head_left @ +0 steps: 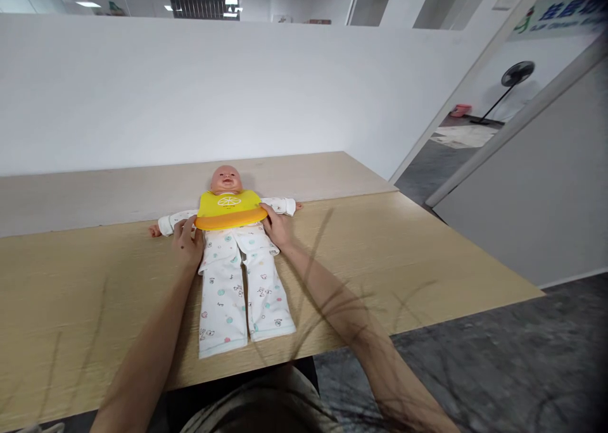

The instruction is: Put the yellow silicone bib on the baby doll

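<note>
A baby doll lies on its back on the wooden table, head toward the wall and arms spread out. It wears white printed clothes with long sleeves and long trousers. Over its chest lies a yellow bib with a white citrus-slice print and an orange catch pocket along the lower edge. My left hand grips the left end of that pocket between thumb and fingers. At the opposite end, my right hand holds the bib's right corner, its fingers partly hidden.
The wooden table ends at a right-hand edge, with grey floor beyond. A white wall stands behind it. Farther right, a doorway shows a black standing fan and a pink bin. Dark blurred strands cross the lower view.
</note>
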Demonstrator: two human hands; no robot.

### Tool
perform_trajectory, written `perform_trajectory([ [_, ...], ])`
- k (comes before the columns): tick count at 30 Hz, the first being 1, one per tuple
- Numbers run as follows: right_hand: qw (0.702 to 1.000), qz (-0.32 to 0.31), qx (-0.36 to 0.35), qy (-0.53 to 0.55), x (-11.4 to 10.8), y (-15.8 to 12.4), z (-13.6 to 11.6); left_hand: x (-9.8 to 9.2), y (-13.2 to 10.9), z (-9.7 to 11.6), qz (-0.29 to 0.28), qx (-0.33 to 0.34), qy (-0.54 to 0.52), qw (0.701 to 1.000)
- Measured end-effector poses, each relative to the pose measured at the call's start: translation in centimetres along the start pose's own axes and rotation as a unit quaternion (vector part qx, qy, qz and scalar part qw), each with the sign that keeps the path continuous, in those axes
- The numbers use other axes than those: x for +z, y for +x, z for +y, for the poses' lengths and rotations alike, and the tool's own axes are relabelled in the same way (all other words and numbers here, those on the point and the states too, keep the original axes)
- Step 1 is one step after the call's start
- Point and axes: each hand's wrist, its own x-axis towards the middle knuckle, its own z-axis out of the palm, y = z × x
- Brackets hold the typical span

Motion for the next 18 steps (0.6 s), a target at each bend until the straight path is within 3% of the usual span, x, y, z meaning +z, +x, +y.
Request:
perform_trajectory([
  [18, 0.999, -0.001, 0.004, 0.046, -0.1, 0.28, 0.04, 0.1, 0.36, -0.02, -0.012, -0.046, -0.039, 0.998],
])
